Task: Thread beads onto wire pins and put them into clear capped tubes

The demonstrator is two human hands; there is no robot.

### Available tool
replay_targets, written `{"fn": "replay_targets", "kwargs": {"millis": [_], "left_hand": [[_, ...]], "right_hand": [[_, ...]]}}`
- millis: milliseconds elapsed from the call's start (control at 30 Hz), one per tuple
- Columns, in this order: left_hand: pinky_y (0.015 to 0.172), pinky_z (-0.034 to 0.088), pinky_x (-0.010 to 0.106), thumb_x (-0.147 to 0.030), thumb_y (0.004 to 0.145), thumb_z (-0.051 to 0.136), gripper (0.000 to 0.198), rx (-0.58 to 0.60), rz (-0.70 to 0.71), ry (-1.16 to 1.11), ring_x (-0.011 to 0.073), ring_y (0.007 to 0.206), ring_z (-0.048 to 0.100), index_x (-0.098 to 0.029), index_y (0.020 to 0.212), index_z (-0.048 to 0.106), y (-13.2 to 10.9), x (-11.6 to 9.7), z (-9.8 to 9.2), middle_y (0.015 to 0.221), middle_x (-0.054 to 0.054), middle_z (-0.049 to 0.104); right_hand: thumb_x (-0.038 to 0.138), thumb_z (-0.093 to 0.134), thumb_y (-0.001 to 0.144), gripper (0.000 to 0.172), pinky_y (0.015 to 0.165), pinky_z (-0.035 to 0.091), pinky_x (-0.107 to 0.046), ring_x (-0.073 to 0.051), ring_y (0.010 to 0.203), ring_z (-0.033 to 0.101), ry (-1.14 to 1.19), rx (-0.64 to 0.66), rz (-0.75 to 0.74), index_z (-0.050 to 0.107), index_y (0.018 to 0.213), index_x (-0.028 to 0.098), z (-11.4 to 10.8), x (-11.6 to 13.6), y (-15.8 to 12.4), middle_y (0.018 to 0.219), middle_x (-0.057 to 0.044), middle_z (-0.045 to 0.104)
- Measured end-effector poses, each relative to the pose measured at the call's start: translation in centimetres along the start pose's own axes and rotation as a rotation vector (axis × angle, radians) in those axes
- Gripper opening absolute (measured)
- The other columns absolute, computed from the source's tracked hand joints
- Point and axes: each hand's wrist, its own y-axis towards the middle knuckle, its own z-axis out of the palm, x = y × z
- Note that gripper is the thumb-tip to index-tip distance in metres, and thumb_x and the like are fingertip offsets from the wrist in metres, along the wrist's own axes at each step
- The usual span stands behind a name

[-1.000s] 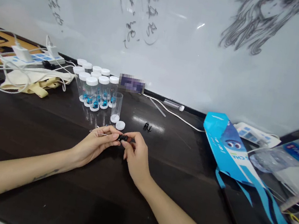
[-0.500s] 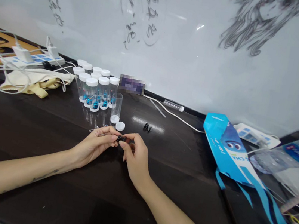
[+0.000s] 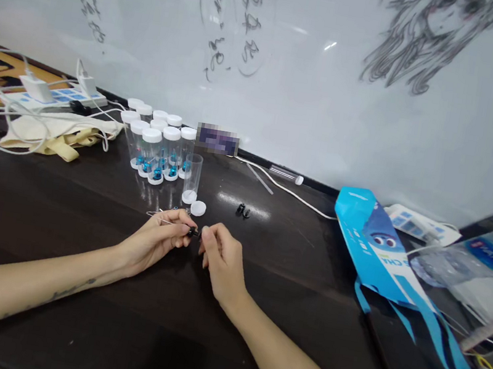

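My left hand pinches a small black piece between thumb and fingertips, and a thin metal wire sticks out to the left above its knuckles. My right hand rests just right of that piece with its fingers curled in; I cannot see whether anything is inside them. Both hands sit low over the dark table. Just beyond them stand an open clear tube and its white cap. Two small black parts lie to the right of the cap.
A cluster of white-capped clear vials with blue pieces stands behind the open tube. At the far left lie a power strip with chargers and a cream cloth bag. A blue printed bag and plastic water bottles lie right. A whiteboard backs the table.
My right hand has drawn slightly away from the black piece, which now stays at my left fingertips. Earlier both hands pinched it together.
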Motion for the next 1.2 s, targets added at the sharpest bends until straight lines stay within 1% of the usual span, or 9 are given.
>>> {"fn": "replay_targets", "kwargs": {"millis": [67, 267, 400, 500, 700, 767, 967, 1067, 1200], "left_hand": [[0.057, 0.048, 0.014, -0.014, 0.073, 0.076, 0.007, 0.002, -0.004, -0.008, 0.0075, 0.06, 0.056, -0.012, 0.078, 0.072, 0.01, 0.0, 0.03, 0.067, 0.0, 0.062], [0.062, 0.049, 0.016, -0.014, 0.074, 0.075, 0.007, 0.002, -0.011, -0.01, 0.0085, 0.064, 0.057, -0.013, 0.081, 0.072, 0.16, -0.03, 0.18, 0.073, 0.001, 0.063], [0.063, 0.049, 0.016, -0.014, 0.073, 0.076, 0.01, 0.026, -0.025, -0.006, 0.0088, 0.065, 0.058, -0.013, 0.083, 0.072, 0.0, 0.04, 0.14, 0.073, 0.001, 0.064], [0.062, 0.048, 0.016, -0.013, 0.074, 0.075, 0.01, 0.035, -0.02, 0.015, 0.0086, 0.064, 0.058, -0.013, 0.083, 0.071, -0.11, 0.15, -0.01, 0.073, 0.001, 0.064], [0.06, 0.049, 0.016, -0.013, 0.074, 0.074, 0.007, 0.038, 0.02, 0.023, 0.0083, 0.063, 0.057, -0.013, 0.08, 0.071, -0.04, 0.23, -0.2, 0.077, 0.002, 0.063], [0.06, 0.049, 0.017, -0.013, 0.075, 0.073, 0.006, 0.042, 0.018, 0.016, 0.0085, 0.064, 0.057, -0.013, 0.08, 0.07, -0.03, 0.17, -0.14, 0.078, 0.003, 0.063], [0.064, 0.05, 0.019, -0.012, 0.073, 0.074, 0.008, 0.039, -0.008, -0.026, 0.0091, 0.066, 0.056, -0.014, 0.081, 0.072, -0.09, 0.05, 0.14, 0.086, 0.005, 0.065], [0.064, 0.049, 0.02, -0.012, 0.073, 0.074, 0.01, 0.044, 0.0, -0.021, 0.0101, 0.068, 0.057, -0.014, 0.082, 0.072, -0.09, 0.11, 0.11, 0.091, 0.005, 0.065], [0.065, 0.049, 0.022, -0.012, 0.073, 0.073, 0.008, 0.052, 0.012, -0.033, 0.0123, 0.072, 0.058, -0.015, 0.08, 0.071, -0.08, 0.21, 0.05, 0.091, 0.005, 0.064]], "right_hand": [[0.044, 0.043, 0.098, 0.037, 0.05, 0.037, -0.021, -0.01, 0.049, 0.049, -0.036, 0.031, 0.005, 0.051, 0.071, 0.019, -0.02, 0.06, -0.03, 0.059, 0.003, 0.052], [0.042, 0.039, 0.099, 0.036, 0.052, 0.039, -0.021, -0.01, 0.051, 0.051, -0.062, -0.013, -0.004, 0.051, 0.074, 0.02, -0.06, 0.28, -0.08, 0.063, 0.002, 0.056], [0.045, 0.038, 0.099, 0.039, 0.052, 0.038, -0.021, -0.011, 0.051, 0.052, -0.073, 0.02, 0.011, 0.051, 0.071, 0.02, -0.07, 0.31, -0.03, 0.061, 0.002, 0.055], [0.042, 0.042, 0.098, 0.033, 0.051, 0.038, -0.021, -0.011, 0.051, 0.051, -0.083, 0.026, -0.008, 0.052, 0.075, 0.02, -0.05, 0.42, -0.05, 0.062, 0.003, 0.054], [0.027, 0.055, 0.088, 0.009, 0.052, 0.039, -0.021, -0.01, 0.054, 0.05, -0.069, -0.001, -0.055, 0.051, 0.083, 0.021, 0.02, 0.66, -0.14, 0.068, 0.004, 0.052], [0.023, 0.057, 0.085, 0.006, 0.053, 0.039, -0.022, -0.01, 0.053, 0.049, -0.06, -0.001, -0.068, 0.051, 0.086, 0.021, 0.04, 0.7, -0.15, 0.07, 0.004, 0.053], [0.021, 0.056, 0.084, 0.01, 0.052, 0.041, -0.022, -0.009, 0.052, 0.049, -0.023, 0.001, -0.081, 0.05, 0.091, 0.021, 0.02, 0.61, -0.18, 0.073, 0.004, 0.053], [0.03, 0.055, 0.088, 0.01, 0.051, 0.041, -0.022, -0.01, 0.053, 0.05, 0.002, -0.003, -0.068, 0.051, 0.091, 0.021, -0.01, 0.46, -0.2, 0.073, 0.003, 0.054], [0.04, 0.047, 0.094, 0.023, 0.049, 0.038, -0.021, -0.01, 0.051, 0.05, 0.002, 0.018, -0.028, 0.052, 0.083, 0.02, -0.02, 0.38, -0.21, 0.065, 0.003, 0.055]]}}
